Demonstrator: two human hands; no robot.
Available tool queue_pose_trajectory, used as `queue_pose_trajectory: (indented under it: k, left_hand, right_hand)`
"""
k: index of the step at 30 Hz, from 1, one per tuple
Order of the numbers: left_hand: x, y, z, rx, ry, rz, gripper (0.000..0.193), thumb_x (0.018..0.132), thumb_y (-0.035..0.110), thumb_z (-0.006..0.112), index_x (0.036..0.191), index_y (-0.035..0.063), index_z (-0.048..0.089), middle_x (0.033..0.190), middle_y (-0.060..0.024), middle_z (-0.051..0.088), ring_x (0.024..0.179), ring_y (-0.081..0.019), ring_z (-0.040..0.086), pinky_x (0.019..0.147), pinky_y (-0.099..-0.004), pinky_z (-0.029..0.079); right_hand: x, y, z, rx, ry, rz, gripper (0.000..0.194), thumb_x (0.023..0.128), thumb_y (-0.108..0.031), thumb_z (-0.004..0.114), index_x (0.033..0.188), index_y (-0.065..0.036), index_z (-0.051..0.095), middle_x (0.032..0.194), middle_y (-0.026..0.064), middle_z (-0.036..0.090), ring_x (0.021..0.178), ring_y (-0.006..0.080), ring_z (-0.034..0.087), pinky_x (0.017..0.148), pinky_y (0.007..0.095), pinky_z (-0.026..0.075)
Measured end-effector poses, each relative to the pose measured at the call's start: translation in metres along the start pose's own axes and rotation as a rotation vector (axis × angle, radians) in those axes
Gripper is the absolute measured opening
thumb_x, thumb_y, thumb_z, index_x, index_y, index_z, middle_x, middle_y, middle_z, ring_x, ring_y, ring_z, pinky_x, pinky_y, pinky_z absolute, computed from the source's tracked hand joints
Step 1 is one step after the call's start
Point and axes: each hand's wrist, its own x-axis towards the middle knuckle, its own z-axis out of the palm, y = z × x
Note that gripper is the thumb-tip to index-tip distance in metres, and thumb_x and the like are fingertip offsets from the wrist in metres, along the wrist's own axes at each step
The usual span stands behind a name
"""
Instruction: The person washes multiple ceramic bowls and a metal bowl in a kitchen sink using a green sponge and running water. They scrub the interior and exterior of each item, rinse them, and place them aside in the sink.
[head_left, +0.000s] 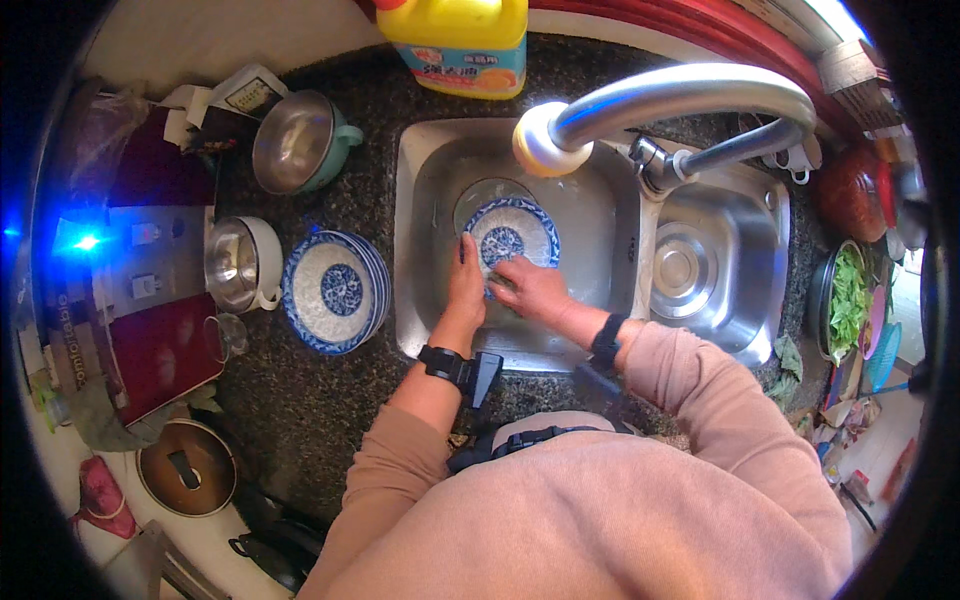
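Over the left basin of a stainless steel sink (600, 262), a blue-and-white patterned plate (517, 225) is held tilted. My left hand (469, 285) grips its left edge, thumb on the upper face. My right hand (531, 287) presses on the plate's lower part, fingers closed around something small and dark that is mostly hidden, perhaps a scrubber. Behind the plate, a clear round rim (480, 191), of a bowl or lid, shows in the basin. Left of the sink stands a stack of similar plates (337, 292) on the speckled counter.
A curved metal faucet (675, 82) arches above the basin. Behind the sink stands a yellow jug (465, 52). Two metal-lined cups, one green (300, 142) and one white (244, 262), stand at left near a glass (225, 336). Leafy greens (847, 300) fill a bowl at right.
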Motion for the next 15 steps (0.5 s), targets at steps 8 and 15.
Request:
queue_pose_trajectory:
  k: [8,15]
  left_hand:
    - [-0.020,0.023,0.009,0.043,0.015,-0.194,0.068,0.083,0.061,0.035,0.133,0.0156,0.022,0.124,-0.0104,0.042,0.105,-0.0242,0.051,0.074,-0.0475,0.049]
    - [-0.019,0.010,0.049,-0.045,-0.165,-0.249,0.073,0.083,0.048,0.050,0.138,0.0236,0.009,0.133,-0.0121,0.030,0.114,-0.0277,0.041,0.085,-0.0495,0.041]
  right_hand:
    - [0.001,0.084,-0.025,0.080,-0.009,0.548,0.054,0.078,-0.051,0.052,0.108,-0.006,0.052,0.102,0.0183,0.057,0.087,0.0310,0.058,0.069,0.0411,0.047]
    - [-0.022,0.110,0.019,1.386,-0.116,0.963,0.035,0.080,-0.037,0.054,0.102,-0.009,0.052,0.087,0.0071,0.059,0.056,0.0164,0.051,0.038,0.0256,0.031]
